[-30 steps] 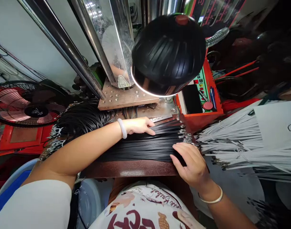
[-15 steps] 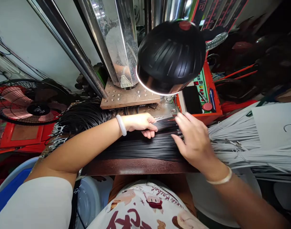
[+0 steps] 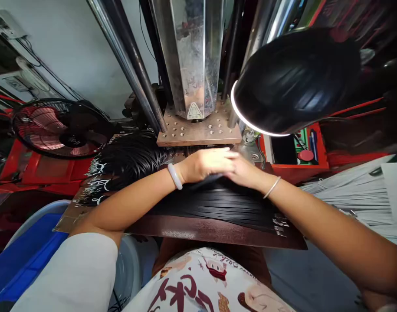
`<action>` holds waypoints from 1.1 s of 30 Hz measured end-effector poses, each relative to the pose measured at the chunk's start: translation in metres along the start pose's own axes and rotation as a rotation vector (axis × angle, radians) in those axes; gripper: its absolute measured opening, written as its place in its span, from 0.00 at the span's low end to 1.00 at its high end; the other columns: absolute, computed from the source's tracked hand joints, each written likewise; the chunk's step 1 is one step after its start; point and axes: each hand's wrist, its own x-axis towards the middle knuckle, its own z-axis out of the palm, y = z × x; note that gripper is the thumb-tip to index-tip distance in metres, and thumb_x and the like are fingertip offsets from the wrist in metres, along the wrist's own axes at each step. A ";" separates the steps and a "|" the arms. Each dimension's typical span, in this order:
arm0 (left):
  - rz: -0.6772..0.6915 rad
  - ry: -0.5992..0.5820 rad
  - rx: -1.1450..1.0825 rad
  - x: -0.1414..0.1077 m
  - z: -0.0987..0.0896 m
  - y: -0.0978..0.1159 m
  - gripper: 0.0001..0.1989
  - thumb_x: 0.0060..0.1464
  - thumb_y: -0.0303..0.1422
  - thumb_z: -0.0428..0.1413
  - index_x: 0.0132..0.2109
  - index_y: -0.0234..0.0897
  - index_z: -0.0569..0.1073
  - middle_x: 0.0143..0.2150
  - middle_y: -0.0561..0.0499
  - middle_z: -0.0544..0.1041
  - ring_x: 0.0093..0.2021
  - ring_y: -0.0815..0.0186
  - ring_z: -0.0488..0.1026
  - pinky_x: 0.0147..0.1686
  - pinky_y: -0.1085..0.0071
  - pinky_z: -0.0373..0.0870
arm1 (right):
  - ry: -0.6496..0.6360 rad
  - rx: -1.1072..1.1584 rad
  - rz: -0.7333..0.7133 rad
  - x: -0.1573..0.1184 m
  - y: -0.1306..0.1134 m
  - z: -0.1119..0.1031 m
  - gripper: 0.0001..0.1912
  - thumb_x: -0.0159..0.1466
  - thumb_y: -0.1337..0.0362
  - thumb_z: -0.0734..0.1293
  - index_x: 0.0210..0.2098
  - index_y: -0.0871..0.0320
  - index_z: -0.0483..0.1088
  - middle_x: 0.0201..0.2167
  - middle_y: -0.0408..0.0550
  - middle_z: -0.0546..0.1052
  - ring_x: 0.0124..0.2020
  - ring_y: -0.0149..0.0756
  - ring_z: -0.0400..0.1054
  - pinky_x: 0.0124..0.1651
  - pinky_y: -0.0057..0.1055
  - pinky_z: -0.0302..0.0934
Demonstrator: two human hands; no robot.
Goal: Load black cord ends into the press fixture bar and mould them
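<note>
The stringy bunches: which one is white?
The bunch at the far right is white. The straight bunch by the left hand and the looped bunch near the fan are both black.

A bright white rim glows under the black lamp [image 3: 296, 82] at one o'clock, the right edge is dark, and moving hands look blurry

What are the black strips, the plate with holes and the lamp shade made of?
The black strips could be faux leather or plastic: thin, flat, softly shiny. The plate with holes seems bare metal, with a brownish sheen. The lamp shade is glossy black with soft highlights, perhaps plastic or painted metal.
</note>
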 end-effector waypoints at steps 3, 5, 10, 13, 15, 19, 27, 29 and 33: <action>-0.400 0.309 -0.096 -0.004 -0.003 -0.007 0.12 0.60 0.36 0.57 0.44 0.32 0.80 0.44 0.43 0.82 0.46 0.62 0.79 0.51 0.66 0.75 | -0.156 -0.117 0.196 -0.010 0.016 -0.001 0.16 0.62 0.57 0.63 0.45 0.57 0.75 0.41 0.56 0.76 0.46 0.50 0.67 0.49 0.50 0.62; -0.548 0.370 -0.140 -0.007 -0.006 -0.012 0.12 0.59 0.36 0.58 0.42 0.31 0.81 0.40 0.44 0.82 0.41 0.63 0.80 0.46 0.69 0.75 | -0.202 -0.142 0.256 -0.022 0.016 0.000 0.16 0.64 0.57 0.62 0.45 0.56 0.75 0.40 0.56 0.76 0.45 0.50 0.66 0.49 0.50 0.61; -0.572 0.218 -0.104 -0.015 0.012 -0.021 0.08 0.57 0.31 0.59 0.37 0.31 0.81 0.36 0.48 0.82 0.36 0.64 0.79 0.42 0.72 0.72 | -0.249 0.016 0.287 -0.035 -0.017 0.007 0.14 0.62 0.58 0.63 0.43 0.56 0.74 0.38 0.53 0.76 0.43 0.47 0.67 0.47 0.45 0.62; -0.559 0.146 -0.043 -0.023 0.028 -0.026 0.06 0.55 0.28 0.59 0.35 0.32 0.82 0.34 0.49 0.82 0.36 0.64 0.78 0.41 0.72 0.71 | -0.226 0.168 0.380 -0.034 -0.027 0.003 0.11 0.58 0.58 0.66 0.38 0.57 0.73 0.33 0.50 0.76 0.34 0.40 0.69 0.40 0.38 0.65; -0.538 0.161 -0.029 -0.027 0.032 -0.028 0.06 0.54 0.26 0.59 0.35 0.32 0.82 0.36 0.47 0.82 0.37 0.64 0.78 0.41 0.72 0.71 | -0.125 0.208 0.452 -0.030 -0.027 -0.001 0.10 0.56 0.57 0.67 0.33 0.57 0.71 0.30 0.47 0.76 0.31 0.38 0.70 0.38 0.37 0.66; -0.583 0.209 -0.133 -0.022 0.024 -0.023 0.06 0.53 0.28 0.61 0.37 0.32 0.82 0.36 0.46 0.82 0.37 0.64 0.78 0.42 0.71 0.73 | 0.145 0.281 0.436 -0.016 -0.024 -0.001 0.18 0.53 0.57 0.70 0.41 0.57 0.72 0.42 0.51 0.78 0.44 0.45 0.72 0.50 0.44 0.66; -0.676 0.216 -0.191 -0.019 0.027 -0.013 0.09 0.54 0.29 0.61 0.42 0.31 0.81 0.41 0.46 0.82 0.40 0.64 0.79 0.45 0.70 0.73 | -0.071 0.566 0.645 -0.004 -0.027 0.006 0.16 0.57 0.52 0.67 0.26 0.59 0.76 0.23 0.45 0.77 0.23 0.36 0.68 0.28 0.32 0.61; -0.666 0.197 -0.140 -0.026 0.035 -0.012 0.09 0.56 0.28 0.59 0.42 0.31 0.81 0.39 0.46 0.82 0.39 0.64 0.79 0.44 0.71 0.73 | -0.049 0.370 0.587 -0.011 -0.025 0.004 0.15 0.58 0.54 0.67 0.25 0.58 0.77 0.21 0.43 0.76 0.24 0.36 0.68 0.29 0.32 0.60; -0.613 0.085 -0.011 -0.036 0.047 -0.004 0.09 0.51 0.20 0.56 0.36 0.31 0.81 0.35 0.46 0.81 0.36 0.64 0.78 0.39 0.71 0.72 | -0.001 0.074 0.385 -0.026 -0.021 0.003 0.12 0.58 0.62 0.64 0.27 0.56 0.79 0.28 0.47 0.79 0.34 0.40 0.71 0.40 0.36 0.62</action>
